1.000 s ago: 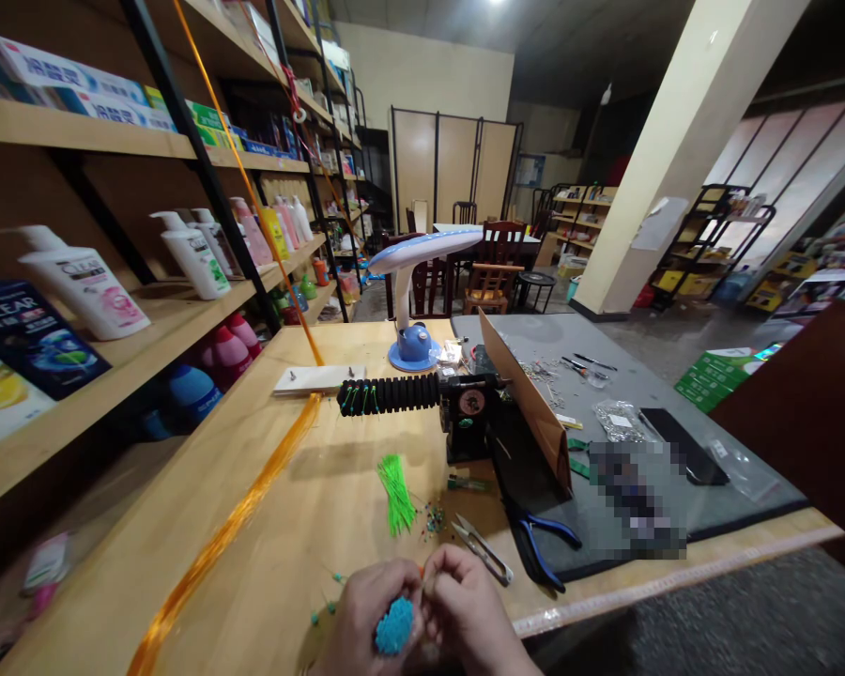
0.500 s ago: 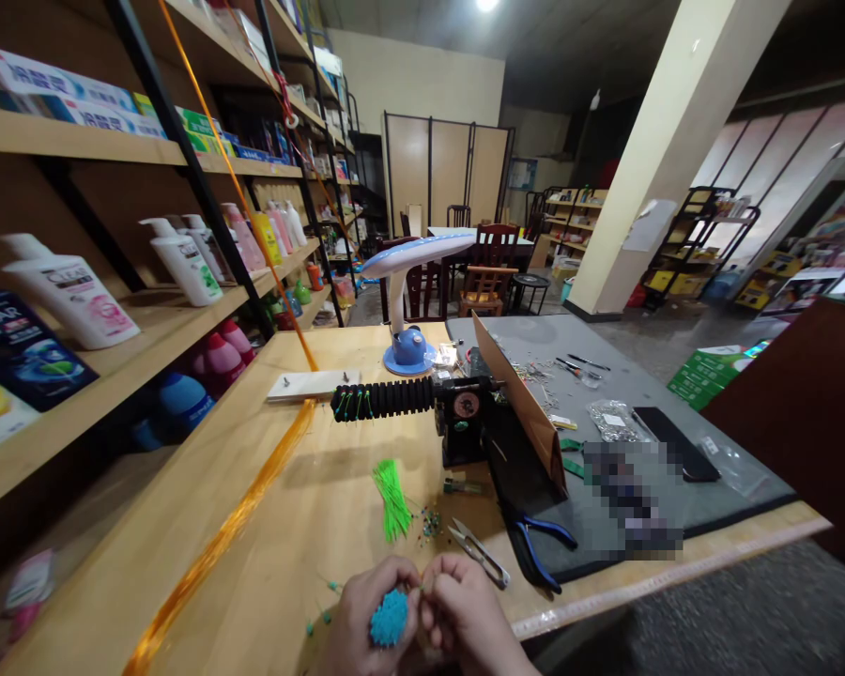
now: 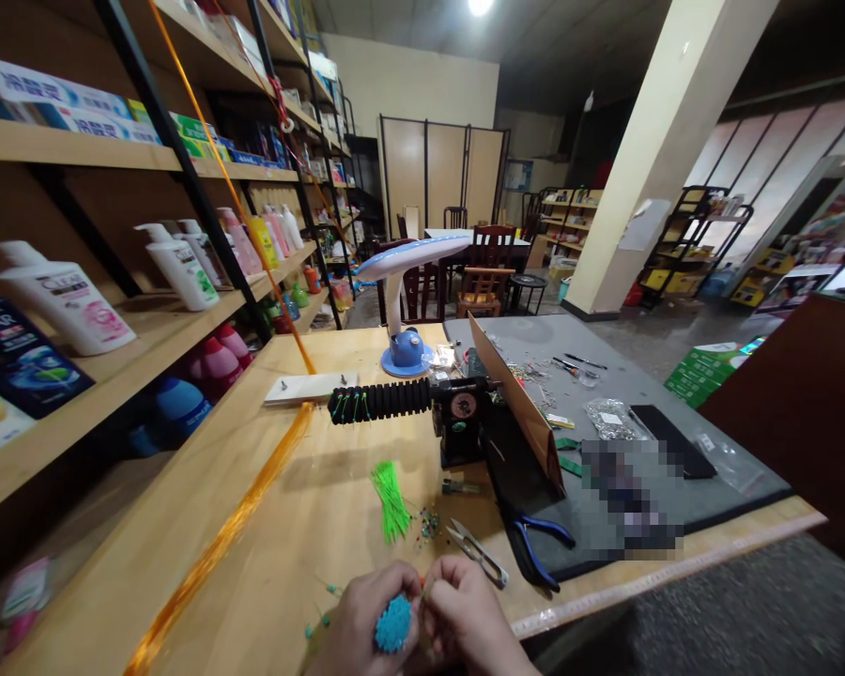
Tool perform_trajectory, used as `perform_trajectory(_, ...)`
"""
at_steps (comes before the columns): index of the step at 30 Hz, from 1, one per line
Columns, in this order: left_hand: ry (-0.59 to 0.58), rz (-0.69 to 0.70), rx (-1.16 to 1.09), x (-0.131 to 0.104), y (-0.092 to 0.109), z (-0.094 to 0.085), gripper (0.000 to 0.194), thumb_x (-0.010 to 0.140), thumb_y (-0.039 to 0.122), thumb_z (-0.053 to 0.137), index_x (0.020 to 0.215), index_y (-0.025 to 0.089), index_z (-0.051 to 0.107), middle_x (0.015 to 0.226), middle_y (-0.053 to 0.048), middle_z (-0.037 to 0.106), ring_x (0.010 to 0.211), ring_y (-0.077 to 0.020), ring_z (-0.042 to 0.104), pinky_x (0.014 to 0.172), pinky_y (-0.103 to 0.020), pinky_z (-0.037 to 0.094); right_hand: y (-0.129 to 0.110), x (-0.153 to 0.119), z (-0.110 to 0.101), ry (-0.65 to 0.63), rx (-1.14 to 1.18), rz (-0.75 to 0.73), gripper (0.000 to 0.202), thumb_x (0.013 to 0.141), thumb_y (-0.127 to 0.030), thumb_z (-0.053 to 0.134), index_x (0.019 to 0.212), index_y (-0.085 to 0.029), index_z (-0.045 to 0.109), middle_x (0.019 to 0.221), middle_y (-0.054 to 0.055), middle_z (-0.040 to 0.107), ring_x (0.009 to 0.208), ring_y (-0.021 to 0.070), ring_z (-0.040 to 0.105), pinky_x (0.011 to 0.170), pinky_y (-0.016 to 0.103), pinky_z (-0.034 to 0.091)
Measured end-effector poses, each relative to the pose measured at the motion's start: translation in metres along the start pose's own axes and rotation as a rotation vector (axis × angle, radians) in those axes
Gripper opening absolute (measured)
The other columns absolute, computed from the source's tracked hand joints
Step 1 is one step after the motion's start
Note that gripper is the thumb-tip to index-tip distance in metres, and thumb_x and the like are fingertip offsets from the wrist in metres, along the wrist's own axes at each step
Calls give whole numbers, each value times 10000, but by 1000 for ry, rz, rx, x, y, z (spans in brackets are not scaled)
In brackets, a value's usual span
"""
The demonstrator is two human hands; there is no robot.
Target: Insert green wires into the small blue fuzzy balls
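Observation:
My left hand [image 3: 372,615] is wrapped round a round blue bundle [image 3: 392,623], whose bumpy end shows above the fingers. Its thumb and forefinger meet the fingertips of my right hand [image 3: 461,610]. That hand is pinched closed on something thin and too small to make out, with a speck of orange beside it. Beyond the hands lie a bundle of bright green strands [image 3: 391,501], a small pile of beads [image 3: 429,524] and thread snips [image 3: 477,552]. A few teal-tipped threads [image 3: 324,620] lie left of my left hand.
A black ribbed roller [image 3: 387,402] reaches left from a small machine [image 3: 461,422]. Orange threads [image 3: 239,516] run across the table's left side. Blue-handled pliers [image 3: 539,549] lie on the grey mat [image 3: 598,554] beside a cardboard panel [image 3: 517,404]. A desk lamp [image 3: 405,347] stands behind.
Both hands stay together at the near edge, with fingers shifted slightly. An orange speck now shows between the fingertips. The whole view has moved a little.

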State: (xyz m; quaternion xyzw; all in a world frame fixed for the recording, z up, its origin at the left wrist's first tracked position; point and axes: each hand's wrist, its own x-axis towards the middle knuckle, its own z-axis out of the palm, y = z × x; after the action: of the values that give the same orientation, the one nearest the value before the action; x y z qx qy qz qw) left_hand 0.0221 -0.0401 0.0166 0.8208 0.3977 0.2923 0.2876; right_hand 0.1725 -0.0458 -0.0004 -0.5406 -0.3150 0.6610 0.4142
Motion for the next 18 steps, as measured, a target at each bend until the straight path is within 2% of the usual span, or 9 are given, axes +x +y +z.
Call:
perform_trajectory(5, -4, -15, 67, -2, -8, 6, 101, 735, 173, 575, 805, 245, 564, 703, 7, 694, 640, -182, 676, 612, -240, 491, 9, 7, -3, 35, -114, -102, 180, 551, -294, 613, 553, -225, 447, 381, -88, 460, 378, 80, 427, 394, 184, 260)
perform_trajectory(8, -13, -63, 35, -4, -10, 7, 131, 693, 168, 602, 795, 247, 580, 715, 7, 704, 664, -191, 680, 631, -244, 490, 9, 6, -3, -24, -82, -81, 167, 551, -272, 621, 551, -217, 463, 381, -89, 467, 375, 73, 428, 388, 183, 250)
perform_trajectory(13, 96, -242, -176, -7, -3, 4, 55, 773, 207, 601, 728, 239, 602, 699, 7, 679, 675, -182, 648, 661, -233, 479, -6, -1, 2, -245, 49, 86, 157, 560, -349, 567, 524, -212, 500, 314, -86, 443, 245, 42, 298, 286, 172, 171)
perform_trajectory(18, 175, -335, -437, -4, -2, 3, 115, 781, 285, 634, 694, 225, 592, 683, 0, 619, 673, -187, 613, 669, -240, 486, -14, -5, 8, -283, 126, 101, 253, 578, -403, 637, 522, -201, 495, 359, -92, 456, 248, 20, 299, 268, 151, 173)
